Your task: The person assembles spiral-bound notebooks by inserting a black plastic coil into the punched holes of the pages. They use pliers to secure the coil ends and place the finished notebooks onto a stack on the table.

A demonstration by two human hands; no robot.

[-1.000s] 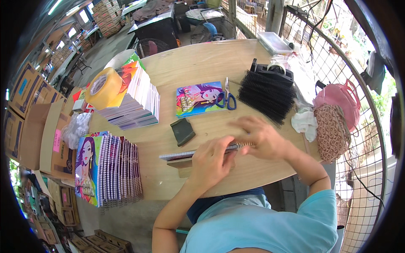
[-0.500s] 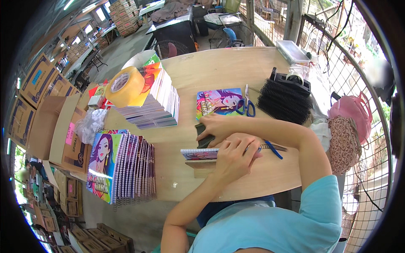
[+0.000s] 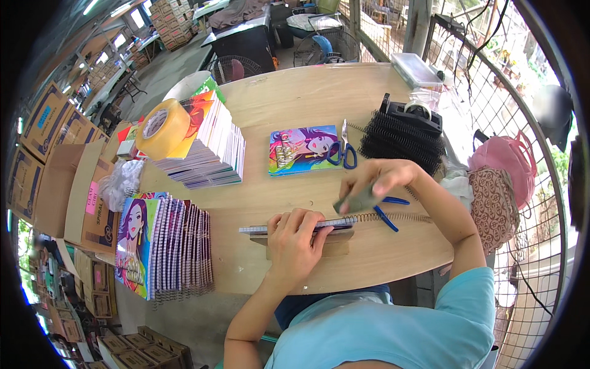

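Observation:
My left hand point(image 3: 297, 238) presses flat on a thin notebook point(image 3: 264, 229) lying along a small wooden block point(image 3: 335, 248) near the table's front edge. A metal spiral coil point(image 3: 393, 217) sticks out from the notebook's right end. My right hand point(image 3: 375, 181) hovers just above that end and holds a small dark grey pad point(image 3: 356, 201). Blue-handled pliers point(image 3: 386, 215) lie under the right hand.
A colourful notebook cover point(image 3: 298, 149) with blue scissors point(image 3: 342, 154) lies mid-table. Black coils point(image 3: 402, 142) and a tape dispenser point(image 3: 415, 114) sit right. Stacks of notebooks point(image 3: 203, 147) with a tape roll point(image 3: 163, 128) stand left, more bound ones point(image 3: 169, 246) front left. Bags point(image 3: 498, 178) hang right.
My right hand picked up the dark pad from the table left of the notebook and carried it to the notebook's right end. My left hand shifted left along the notebook.

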